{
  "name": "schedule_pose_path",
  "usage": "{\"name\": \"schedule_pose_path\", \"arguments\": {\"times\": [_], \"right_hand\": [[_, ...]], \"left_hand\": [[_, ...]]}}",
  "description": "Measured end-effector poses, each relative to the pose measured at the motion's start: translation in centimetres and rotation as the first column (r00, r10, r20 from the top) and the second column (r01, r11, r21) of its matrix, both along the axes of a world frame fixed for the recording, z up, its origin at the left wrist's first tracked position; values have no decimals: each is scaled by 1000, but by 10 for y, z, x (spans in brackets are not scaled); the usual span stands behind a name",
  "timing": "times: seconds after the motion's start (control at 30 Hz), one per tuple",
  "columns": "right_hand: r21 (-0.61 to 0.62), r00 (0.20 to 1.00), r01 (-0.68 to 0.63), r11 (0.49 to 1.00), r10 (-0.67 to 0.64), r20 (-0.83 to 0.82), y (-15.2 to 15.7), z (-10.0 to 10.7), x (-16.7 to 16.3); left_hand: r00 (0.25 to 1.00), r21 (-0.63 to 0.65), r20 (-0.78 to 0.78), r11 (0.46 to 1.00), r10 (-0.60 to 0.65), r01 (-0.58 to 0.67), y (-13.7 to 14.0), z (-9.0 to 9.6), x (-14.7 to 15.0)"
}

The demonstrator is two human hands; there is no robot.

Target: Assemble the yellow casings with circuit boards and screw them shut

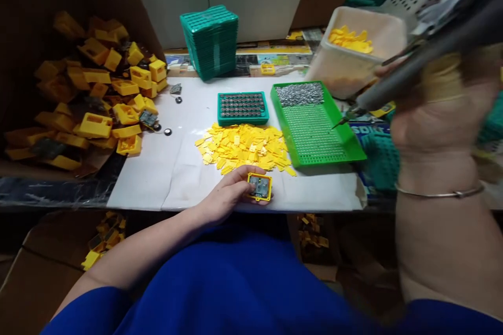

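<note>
My left hand [231, 191] is closed on a small yellow plastic case [260, 187], with the thumb on the grey parts and circuit board inside it. My right hand [436, 99], raised at the right, grips a dark power screwdriver [393, 78]. Its thin bit points down and left, over the green screw tray [356, 151]. Silvery screws [301, 94] are heaped at the tray's far end. Flat yellow plastic pieces [243, 147] lie piled just beyond my left hand. Behind them sits a teal tray [242, 121] with rows of small round dark parts.
At the left, a cardboard box [151, 21] on its side spills yellow cases [96, 125]. Small round parts on wires [167, 132] lie by its opening. Stacked teal trays [210, 44] stand at the back. A translucent bin [356, 68] of yellow pieces stands behind the screw tray.
</note>
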State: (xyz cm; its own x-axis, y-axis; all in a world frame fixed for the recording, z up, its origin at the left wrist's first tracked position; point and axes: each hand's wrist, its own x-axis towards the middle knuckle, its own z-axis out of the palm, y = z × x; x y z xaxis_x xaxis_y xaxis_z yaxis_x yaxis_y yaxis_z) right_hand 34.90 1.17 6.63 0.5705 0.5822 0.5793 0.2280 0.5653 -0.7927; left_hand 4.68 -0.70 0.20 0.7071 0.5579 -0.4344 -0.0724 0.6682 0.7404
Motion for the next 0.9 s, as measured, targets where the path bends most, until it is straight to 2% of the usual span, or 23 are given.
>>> {"name": "schedule_pose_path", "arguments": {"times": [0.07,0.23,0.4,0.5,0.77,0.9], "right_hand": [[30,1000,-1,1000,0,14,-3,-4,-1],[-60,992,-45,997,37,-123,-21,-15,-28],[-92,998,-15,996,10,-60,-27,-23,-45],[-80,998,34,996,-37,-42,-24,-31,-48],[-46,997,40,998,-42,-57,-26,-41,-45],[-73,1000,23,997,-24,-15,-25,-45,-45]], "left_hand": [[1000,-19,-18,1000,-24,23,-1,0,7],[996,-28,-69,998,-50,48,-1,-3,15],[996,-27,-78,999,-49,47,0,-3,16],[997,-36,-65,998,-49,47,0,-2,15],[996,-47,-68,998,-55,52,1,-3,15],[997,-48,-68,998,-49,46,1,-3,16]]}}
